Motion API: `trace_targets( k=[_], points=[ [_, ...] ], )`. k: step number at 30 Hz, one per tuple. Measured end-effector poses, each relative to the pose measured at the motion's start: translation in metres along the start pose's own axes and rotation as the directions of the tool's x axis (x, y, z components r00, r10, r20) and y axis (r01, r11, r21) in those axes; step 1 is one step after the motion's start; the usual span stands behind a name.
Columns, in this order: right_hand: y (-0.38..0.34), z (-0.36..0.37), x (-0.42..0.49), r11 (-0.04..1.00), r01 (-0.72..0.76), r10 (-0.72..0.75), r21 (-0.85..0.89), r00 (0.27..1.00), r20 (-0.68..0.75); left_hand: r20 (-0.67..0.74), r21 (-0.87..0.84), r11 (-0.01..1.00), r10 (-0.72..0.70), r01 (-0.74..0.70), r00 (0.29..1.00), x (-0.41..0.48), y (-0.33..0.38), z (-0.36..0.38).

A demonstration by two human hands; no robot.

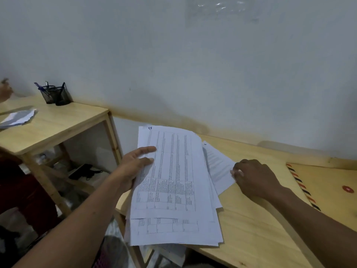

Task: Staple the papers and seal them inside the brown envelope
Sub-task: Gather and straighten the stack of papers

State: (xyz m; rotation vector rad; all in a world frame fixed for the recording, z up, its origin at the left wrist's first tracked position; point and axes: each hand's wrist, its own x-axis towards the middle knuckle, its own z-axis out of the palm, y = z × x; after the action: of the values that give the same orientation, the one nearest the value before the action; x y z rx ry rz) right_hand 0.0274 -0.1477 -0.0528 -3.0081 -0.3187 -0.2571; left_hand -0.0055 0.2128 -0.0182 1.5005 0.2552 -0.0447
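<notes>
A stack of white printed papers with tables on them lies slanted over the left end of the wooden table, its lower part hanging past the edge. My left hand grips the stack's left edge, thumb on top. Another printed sheet sticks out from under the stack on the right. My right hand rests on that sheet's right edge, fingertips pinching it. The brown envelope, with a red-and-black striped border and a red round clasp, lies flat at the far right. No stapler is in view.
A taller wooden shelf unit stands to the left, carrying a black mesh pen holder and loose papers. Another person's hand shows at the far left edge. Dark clutter sits under the shelf. A wall runs behind the table.
</notes>
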Motion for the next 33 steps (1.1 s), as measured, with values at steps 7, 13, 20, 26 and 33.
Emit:
trace_targets(
  k=[7,13,20,26,33],
  points=[
    [0.001,0.011,-0.011,0.929,-0.344,0.35,0.137,0.937,-0.019,0.13,0.19,0.979,0.053,-0.077,0.99,0.006,-0.004,0.035],
    [-0.014,0.013,-0.013,0.699,-0.223,0.375,0.679,0.923,-0.082,0.161,0.259,0.941,0.179,-0.217,0.971,0.005,-0.004,0.052],
    [-0.002,-0.038,-0.005,-0.104,-0.191,0.358,0.976,0.908,0.216,0.219,0.179,0.946,0.228,-0.268,0.949,0.012,0.002,0.066],
    [0.001,-0.071,-0.006,-0.133,-0.217,0.332,0.967,0.91,0.249,0.276,0.242,0.915,0.255,-0.323,0.927,0.013,-0.003,0.094],
    [0.0,-0.072,-0.019,-0.153,-0.282,0.24,0.947,0.919,0.312,0.106,0.183,0.921,0.328,-0.343,0.939,0.013,-0.009,0.11]
  ],
)
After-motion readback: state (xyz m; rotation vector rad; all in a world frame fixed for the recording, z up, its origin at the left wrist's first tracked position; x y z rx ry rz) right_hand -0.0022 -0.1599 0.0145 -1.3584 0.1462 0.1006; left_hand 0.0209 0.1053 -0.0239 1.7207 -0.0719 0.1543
